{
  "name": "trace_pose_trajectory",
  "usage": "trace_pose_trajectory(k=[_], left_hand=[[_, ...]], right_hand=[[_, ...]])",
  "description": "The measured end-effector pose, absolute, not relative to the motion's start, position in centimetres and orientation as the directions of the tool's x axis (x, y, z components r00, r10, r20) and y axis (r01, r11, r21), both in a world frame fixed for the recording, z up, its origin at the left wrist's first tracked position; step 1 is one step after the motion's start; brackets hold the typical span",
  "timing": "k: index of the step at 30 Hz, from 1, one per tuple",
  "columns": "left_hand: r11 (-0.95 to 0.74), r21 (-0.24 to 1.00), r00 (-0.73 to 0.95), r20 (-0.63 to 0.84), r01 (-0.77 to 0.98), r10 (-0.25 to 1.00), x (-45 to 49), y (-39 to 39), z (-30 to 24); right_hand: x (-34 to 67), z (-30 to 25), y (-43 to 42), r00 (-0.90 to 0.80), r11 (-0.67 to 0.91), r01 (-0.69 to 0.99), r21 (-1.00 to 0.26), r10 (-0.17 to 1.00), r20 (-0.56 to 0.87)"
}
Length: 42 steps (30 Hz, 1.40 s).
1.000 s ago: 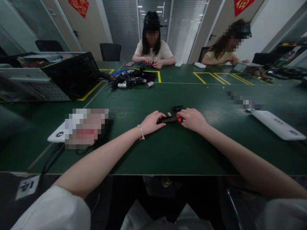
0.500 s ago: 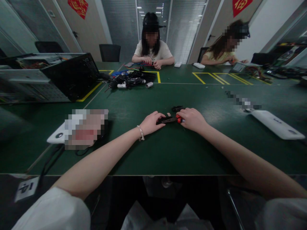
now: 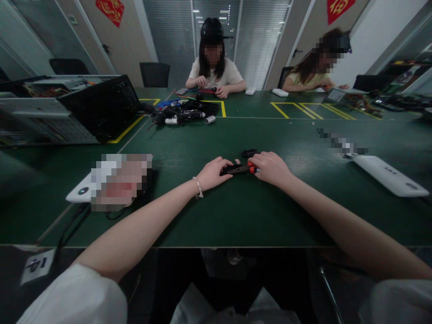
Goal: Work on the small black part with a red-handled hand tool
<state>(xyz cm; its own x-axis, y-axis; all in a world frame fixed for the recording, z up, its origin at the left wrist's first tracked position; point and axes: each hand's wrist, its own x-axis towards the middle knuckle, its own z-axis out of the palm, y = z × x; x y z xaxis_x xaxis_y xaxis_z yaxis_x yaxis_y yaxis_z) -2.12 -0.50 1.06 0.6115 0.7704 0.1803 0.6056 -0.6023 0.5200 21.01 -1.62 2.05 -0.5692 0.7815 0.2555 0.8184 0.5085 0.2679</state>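
My right hand [image 3: 272,167] is closed round the red handles of a pair of pliers [image 3: 241,169], whose dark jaws point left. The jaws meet a small black piece [image 3: 225,170] pinched between the thumb and fingers of my left hand [image 3: 212,173]. What kind of piece it is I cannot make out, since the fingers cover much of it. Just beyond the jaws lies a tiny pale scrap [image 3: 237,161]. Another small black object [image 3: 250,153] rests on the table behind my right fingers.
At left stands an opened computer case [image 3: 97,108]. A white power bank [image 3: 79,189] lies near my left forearm, another white device [image 3: 388,174] at right. Beyond my hands is a heap of black cables [image 3: 185,112]. Two co-workers sit across the green table [image 3: 209,216].
Both my hands and the pliers look unmoved. Across the table, one hand of the co-worker in the middle has lifted and shifted left.
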Motion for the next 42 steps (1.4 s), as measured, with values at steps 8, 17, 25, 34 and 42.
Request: trace_pose_trajectory(k=[8, 17, 25, 34, 42], left_hand=[[-0.609, 0.512, 0.613, 0.188, 0.605, 0.767, -2.10, -0.51, 1.09], [-0.609, 0.512, 0.611, 0.191, 0.606, 0.768, -2.06, -0.52, 1.07], [-0.603, 0.510, 0.609, 0.182, 0.613, 0.772, -2.09, -0.61, 1.21], [-0.594, 0.519, 0.608, 0.168, 0.615, 0.776, -2.06, -0.64, 1.35], [-0.616, 0.504, 0.614, 0.197, 0.605, 0.764, -2.05, -0.51, 1.01]], right_hand=[[20.98, 1.82, -1.58, -0.530, 0.485, 0.845, 0.223, 0.815, 0.235], [21.04, 1.89, -1.56, -0.556, 0.500, 0.828, 0.254, 0.792, 0.252], [21.11, 1.80, -1.46, -0.565, 0.507, 0.822, 0.258, 0.782, 0.262], [21.04, 1.92, -1.58, -0.538, 0.494, 0.841, 0.221, 0.810, 0.236], [21.06, 1.91, -1.57, -0.568, 0.506, 0.819, 0.271, 0.779, 0.264]])
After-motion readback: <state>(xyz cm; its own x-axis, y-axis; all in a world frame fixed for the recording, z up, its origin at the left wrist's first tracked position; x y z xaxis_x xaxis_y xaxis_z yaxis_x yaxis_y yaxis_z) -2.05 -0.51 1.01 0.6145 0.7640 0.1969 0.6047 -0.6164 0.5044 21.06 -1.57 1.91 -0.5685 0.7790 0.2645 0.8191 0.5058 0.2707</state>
